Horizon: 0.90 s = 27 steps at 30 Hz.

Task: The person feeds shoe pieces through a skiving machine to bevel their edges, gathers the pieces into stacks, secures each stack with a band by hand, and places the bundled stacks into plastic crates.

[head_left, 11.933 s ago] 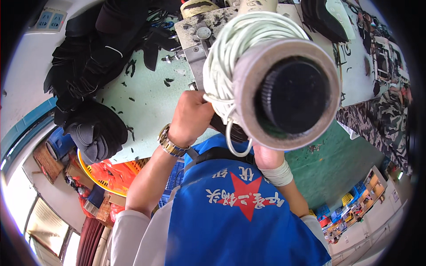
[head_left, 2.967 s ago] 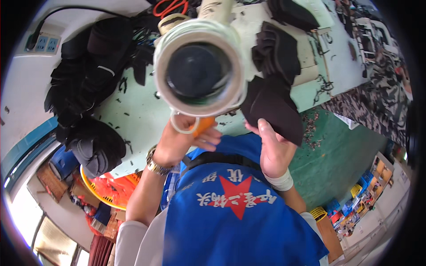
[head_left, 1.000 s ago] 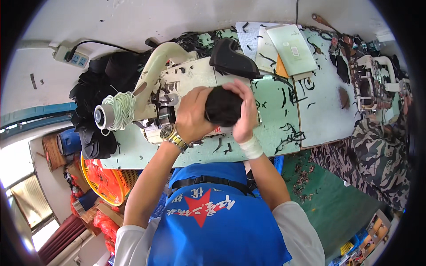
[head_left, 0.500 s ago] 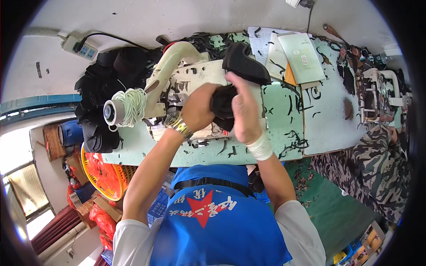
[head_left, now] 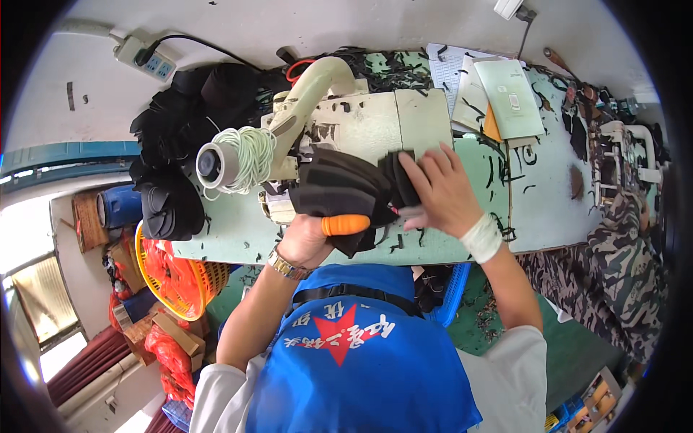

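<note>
Above the front of the sewing machine's bed [head_left: 361,119], I hold a black, curved, layered fabric piece [head_left: 343,180] that looks like a shoe upper. My left hand [head_left: 307,242] grips its near left edge, an orange finger cot over the thumb pressing on top. At the piece's folded right end, my right hand [head_left: 451,195] has its index finger and thumb around the edge, the other fingers spread. A wide band of pale tape wraps my right wrist. Left of the piece stands the machine's arm [head_left: 307,101], with a cone of pale green cord [head_left: 249,159] at its end.
Stacked black pieces [head_left: 173,206] lie on the table's left. Papers and a pale booklet [head_left: 509,97] rest at the back right. Black scraps litter the green tabletop [head_left: 469,166]. An orange basket [head_left: 177,289] stands lower left; a person in camouflage [head_left: 617,267] sits at right.
The black piece on the machine bed's far right is gone from there. My hands, earlier together over the bed around dark fabric, have come nearer and apart, now with a large black piece between them.
</note>
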Each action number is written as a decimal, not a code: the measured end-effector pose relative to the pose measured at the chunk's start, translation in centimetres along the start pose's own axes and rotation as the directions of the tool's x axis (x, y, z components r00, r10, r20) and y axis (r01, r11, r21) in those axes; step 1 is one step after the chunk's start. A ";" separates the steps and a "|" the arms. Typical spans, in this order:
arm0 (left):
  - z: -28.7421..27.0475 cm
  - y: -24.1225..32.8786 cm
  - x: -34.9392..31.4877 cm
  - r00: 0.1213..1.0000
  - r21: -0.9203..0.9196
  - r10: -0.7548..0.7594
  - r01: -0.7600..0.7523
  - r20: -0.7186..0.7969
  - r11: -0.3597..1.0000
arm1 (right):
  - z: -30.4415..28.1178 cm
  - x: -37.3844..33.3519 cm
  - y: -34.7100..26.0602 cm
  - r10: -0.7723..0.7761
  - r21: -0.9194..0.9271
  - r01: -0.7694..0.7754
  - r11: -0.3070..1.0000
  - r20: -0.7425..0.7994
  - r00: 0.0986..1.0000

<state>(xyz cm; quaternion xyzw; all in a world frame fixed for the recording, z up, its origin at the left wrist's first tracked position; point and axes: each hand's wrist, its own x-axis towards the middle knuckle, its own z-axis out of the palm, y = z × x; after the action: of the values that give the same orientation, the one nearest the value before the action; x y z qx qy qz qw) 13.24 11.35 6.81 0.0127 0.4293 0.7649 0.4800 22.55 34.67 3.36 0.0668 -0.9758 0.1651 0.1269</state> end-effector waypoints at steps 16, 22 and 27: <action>-8.4 6.0 -7.8 0.969 -0.022 -0.121 0.129 0.216 0.991 | 6.4 2.4 -25.5 0.664 0.897 -0.185 0.402 -0.146 0.733; -12.0 6.8 -10.7 0.945 0.214 0.048 -0.122 0.322 0.969 | 7.7 7.1 -32.0 0.745 0.998 -0.026 0.056 -0.024 0.666; -14.1 8.6 -11.3 0.939 0.337 0.105 -0.221 0.328 0.915 | 8.4 8.8 -33.7 0.812 0.974 -0.084 0.211 -0.127 0.569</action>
<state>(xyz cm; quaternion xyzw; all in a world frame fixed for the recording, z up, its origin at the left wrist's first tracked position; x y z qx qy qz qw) 6.98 -7.64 8.06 0.2559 0.4838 0.6973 0.4629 18.07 -0.53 8.32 -0.2517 -0.5741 0.7064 0.3287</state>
